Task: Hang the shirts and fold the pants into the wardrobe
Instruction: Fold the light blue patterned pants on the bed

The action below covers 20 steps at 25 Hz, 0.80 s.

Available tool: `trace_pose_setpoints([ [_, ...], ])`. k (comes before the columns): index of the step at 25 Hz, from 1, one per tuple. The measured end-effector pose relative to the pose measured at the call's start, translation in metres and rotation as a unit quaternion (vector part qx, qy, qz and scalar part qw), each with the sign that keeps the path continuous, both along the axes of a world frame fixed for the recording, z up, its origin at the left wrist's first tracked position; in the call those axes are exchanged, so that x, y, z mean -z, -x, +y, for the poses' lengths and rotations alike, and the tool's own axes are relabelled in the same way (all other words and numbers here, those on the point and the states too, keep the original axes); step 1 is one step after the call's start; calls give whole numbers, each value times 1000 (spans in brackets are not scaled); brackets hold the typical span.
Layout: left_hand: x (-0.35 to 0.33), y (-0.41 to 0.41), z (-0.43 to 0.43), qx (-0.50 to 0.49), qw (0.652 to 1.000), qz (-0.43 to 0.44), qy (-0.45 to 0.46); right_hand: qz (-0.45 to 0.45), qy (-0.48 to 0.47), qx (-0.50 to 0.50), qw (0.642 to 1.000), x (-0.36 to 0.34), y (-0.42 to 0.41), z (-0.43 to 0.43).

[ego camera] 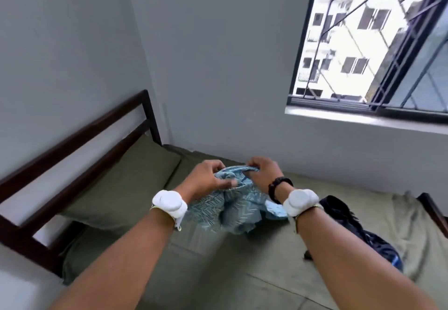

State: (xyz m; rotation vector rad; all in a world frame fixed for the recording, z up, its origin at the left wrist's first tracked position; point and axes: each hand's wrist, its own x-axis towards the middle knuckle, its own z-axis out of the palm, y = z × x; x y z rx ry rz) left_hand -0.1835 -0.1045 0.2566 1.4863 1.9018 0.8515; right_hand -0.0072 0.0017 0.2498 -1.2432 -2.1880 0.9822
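A light blue patterned shirt hangs bunched above the bed, held up at its collar by both hands. My left hand grips the collar's left side. On the collar's right side my right hand is closed, a dark bead bracelet on its wrist. A thin blue hanger seems to run through the collar between my hands, mostly hidden by cloth. Both wrists carry white bands. A dark navy garment lies crumpled on the bed to the right, partly behind my right forearm.
The bed has an olive green sheet and a matching pillow at the left. A dark wooden headboard stands against the grey wall. A barred window is at upper right. The wardrobe is out of view.
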Motion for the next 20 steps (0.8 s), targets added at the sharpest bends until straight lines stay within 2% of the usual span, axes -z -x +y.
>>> trace_pose_setpoints([
  [3, -42, -12, -10, 99, 983, 147, 52, -39, -24, -66, 997, -70, -42, -3],
  [5, -61, -2, -10, 80, 962, 257, 55, -63, -27, -99, 993, -115, -63, -13],
  [6, -72, 10, -8, 53, 955, 288, 39, -98, -58, -106, 988, -134, -68, -16],
  [9, -116, 47, -5, 2, 950, 312, 0, -255, -224, -105, 935, -175, -62, -22],
  [10, -135, 59, -6, 5, 946, 324, -10, -274, -265, -94, 920, -186, -56, -23],
  [12, -174, 80, -12, 21, 934, 354, -37, -266, -305, -61, 912, -206, -49, -23],
  [15, -228, 116, -27, -7, 919, 384, -88, -223, -304, 7, 926, -235, -44, -14],
  [16, -243, 127, -34, -19, 917, 381, -116, -208, -302, 26, 930, -240, -44, -9],
  [18, -266, 138, -46, -26, 938, 296, -179, -134, -268, 57, 952, -247, -44, -3],
  [20, -285, 138, -60, -15, 969, 95, -226, 23, -182, 79, 980, -257, -44, -5],
])
